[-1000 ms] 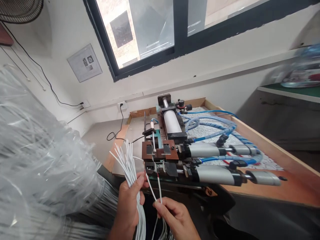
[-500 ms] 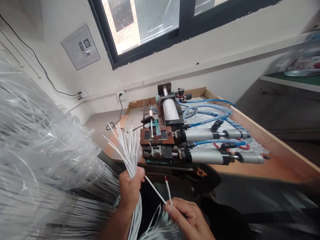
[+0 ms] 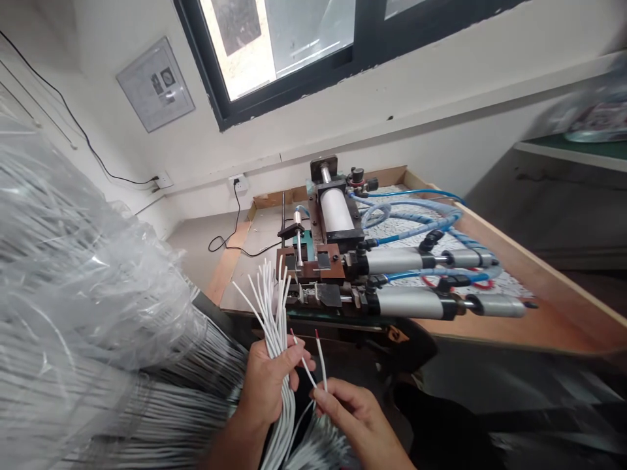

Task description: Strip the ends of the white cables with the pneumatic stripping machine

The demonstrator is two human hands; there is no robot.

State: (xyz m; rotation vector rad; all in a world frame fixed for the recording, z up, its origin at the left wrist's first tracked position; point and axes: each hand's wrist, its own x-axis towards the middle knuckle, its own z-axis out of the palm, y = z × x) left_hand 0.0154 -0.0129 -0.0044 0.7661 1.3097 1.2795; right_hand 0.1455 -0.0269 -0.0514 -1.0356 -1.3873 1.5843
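A bundle of thin white cables (image 3: 273, 313) stands in the grip of my left hand (image 3: 268, 382), its upper ends fanned out and its lower part hanging down past my wrist. Between thumb and fingers, my right hand (image 3: 355, 408) pinches white cables with red tips (image 3: 321, 356); two such ends point upward. One of them reaches close to my left fingertips; whether they touch I cannot tell. Just beyond the bundle is a pneumatic machine (image 3: 333, 261) with metal cylinders and blue hoses. Below my hands lie more white cables (image 3: 318, 447), partly hidden by them.
Large plastic-wrapped cable bundles (image 3: 88, 281) crowd the left side. The machine sits on a wooden-edged bench (image 3: 553, 320) against the wall under a window. A black power cord (image 3: 238, 225) runs across the bench to a wall socket. At the right is a green-topped shelf (image 3: 568, 151).
My left hand and the bundle have shifted right, towards my right hand. The cable that ran between both hands has come free of my left fingers, and its red tip now shows.
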